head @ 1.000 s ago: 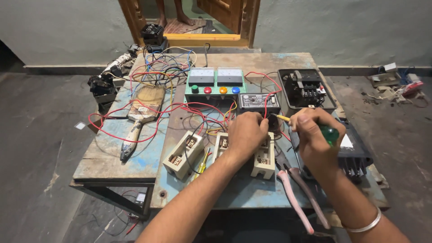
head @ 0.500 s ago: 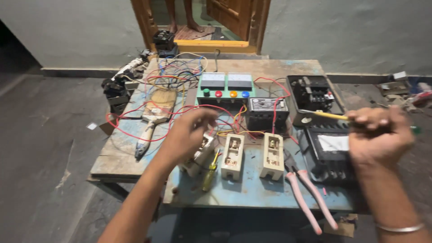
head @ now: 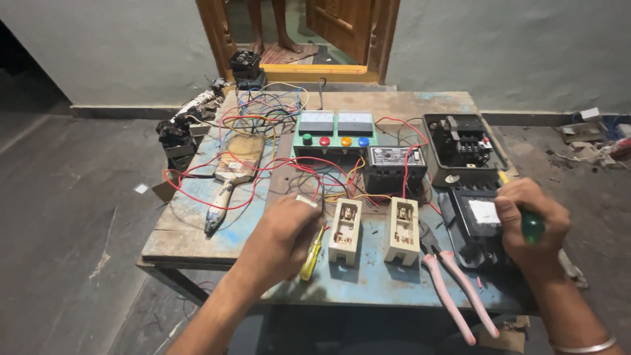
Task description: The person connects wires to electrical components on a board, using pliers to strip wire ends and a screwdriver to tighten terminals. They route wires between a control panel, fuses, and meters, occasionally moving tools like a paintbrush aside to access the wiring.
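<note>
My left hand (head: 284,231) is curled over a cream fuse block, of which only a pale corner (head: 306,201) shows past my knuckles; whether my fingers pinch it or just rest on it I cannot tell, since the back of the hand hides them. Just right of that hand, almost touching it, a yellow screwdriver (head: 311,256) lies on the table (head: 197,227), its long axis running toward and away from me, handle nearer me. Further right stand two more cream blocks, the near one (head: 346,231) just beyond the screwdriver and the far one (head: 401,230) a little past it, both with their long sides pointing away from me and set parallel.

My right hand (head: 530,221) is closed in a fist around a green-handled screwdriver (head: 531,225), its yellow shaft poking out up and to the left past my thumb. That hand hangs over the black box (head: 474,227), well apart from the blocks; the far block lies to its left, so the right hand is the nearer one to it, while the left is nearer the first block. Pink-handled pliers (head: 453,294) lie between my two hands, closer to the right one, handles angled toward me.

Ahead of both hands sit the green panel (head: 335,135) with coloured buttons, a tangle of red wires (head: 263,169), and, off to the left, a paintbrush (head: 230,176).
</note>
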